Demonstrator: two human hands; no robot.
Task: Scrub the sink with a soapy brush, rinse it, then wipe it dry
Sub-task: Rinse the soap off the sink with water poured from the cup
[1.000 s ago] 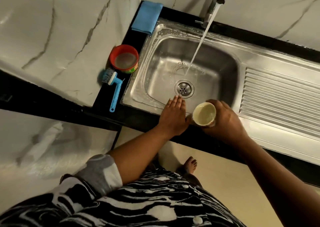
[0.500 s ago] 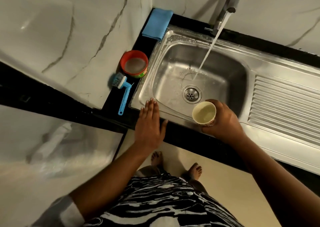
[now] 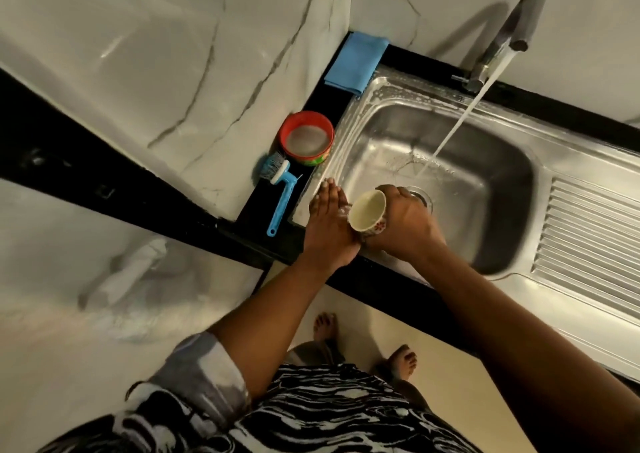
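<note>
Sink: steel basin (image 3: 491, 162) set in a black counter, right of the marble corner. Suds line its far and left rim.
Hidden: the drain (image 3: 425, 199) is mostly covered by the right hand. The draining board (image 3: 588, 238) is cut off at the right edge. I cannot make out what the cup holds.
Left hand: (image 3: 329, 224) lies flat on the sink's near-left rim, fingers straight and pressed together. The thumb is out of sight behind the cup.
Right hand: (image 3: 405, 224) is wrapped round the cup (image 3: 367, 210), which is tilted with its mouth toward the left. The fingertips are hidden behind it.
Water: one stream (image 3: 453, 130) runs from the tap (image 3: 502, 44) to the basin floor, just beyond the hands.
Count: one cup and one tap. On the counter left of the sink are one blue brush (image 3: 280, 189), one red tub (image 3: 306, 139) and one blue cloth (image 3: 356, 63).
</note>
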